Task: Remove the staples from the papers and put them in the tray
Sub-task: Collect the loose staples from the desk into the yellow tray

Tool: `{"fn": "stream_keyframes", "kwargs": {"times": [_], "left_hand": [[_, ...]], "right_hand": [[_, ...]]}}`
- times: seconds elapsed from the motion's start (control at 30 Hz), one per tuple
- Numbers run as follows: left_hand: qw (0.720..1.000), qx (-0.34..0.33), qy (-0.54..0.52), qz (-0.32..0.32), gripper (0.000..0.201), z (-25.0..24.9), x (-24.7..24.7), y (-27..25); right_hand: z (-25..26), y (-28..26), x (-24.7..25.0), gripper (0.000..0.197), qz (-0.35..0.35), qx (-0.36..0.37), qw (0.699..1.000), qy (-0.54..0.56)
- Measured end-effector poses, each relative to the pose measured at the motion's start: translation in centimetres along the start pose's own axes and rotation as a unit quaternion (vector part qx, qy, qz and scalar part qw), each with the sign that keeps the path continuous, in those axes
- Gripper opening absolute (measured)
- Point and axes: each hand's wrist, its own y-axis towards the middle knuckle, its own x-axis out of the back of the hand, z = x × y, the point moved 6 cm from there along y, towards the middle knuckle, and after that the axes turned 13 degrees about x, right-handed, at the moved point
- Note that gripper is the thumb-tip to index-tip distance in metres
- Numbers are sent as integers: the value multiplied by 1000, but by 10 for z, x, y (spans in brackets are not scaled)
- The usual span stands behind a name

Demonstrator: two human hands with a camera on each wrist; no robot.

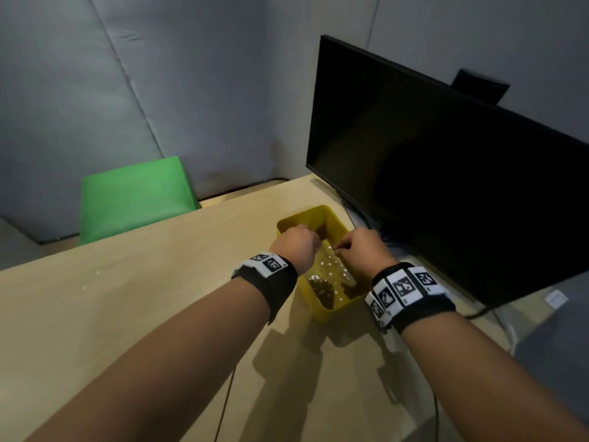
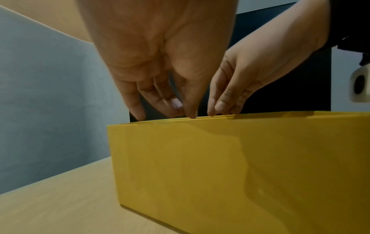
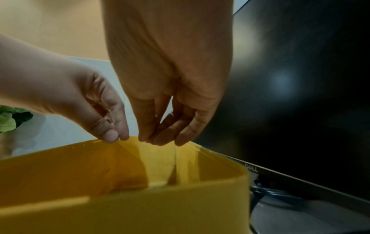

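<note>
- Two forearms reached over the table (image 1: 159, 314), each wearing one black wristband printed with square black-and-white markers.
- One yellow tray (image 1: 322, 309) stood on the table, holding many small white flecks and a dark heap; whether staples lay among them I could not tell.
- The left hand (image 1: 294, 242) hovered above the tray, fingers pointing down, its grip pinched at the tips on something too small to identify.
- The right hand (image 1: 363, 247) was pinched likewise.
- One monitor (image 3: 300, 95), lettered "DELL", stood behind.
- One green chair (image 1: 134, 196) stood farthest.
</note>
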Motion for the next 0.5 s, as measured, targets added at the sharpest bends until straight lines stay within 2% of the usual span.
{"fn": "stream_keyframes", "kwargs": {"times": [0.17,0.33,0.5], "left_hand": [[999,27,-19,-16,16,8,6,3],[999,11,23,-32,22,15,8,2],[997,15,33,-63,20,25,17,-3]], "right_hand": [[-3,3,-1,7,-22,11,1000,17],[-3,11,-5,15,-7,14,1000,23],[3,18,-12,18,8,21,1000,19]]}}
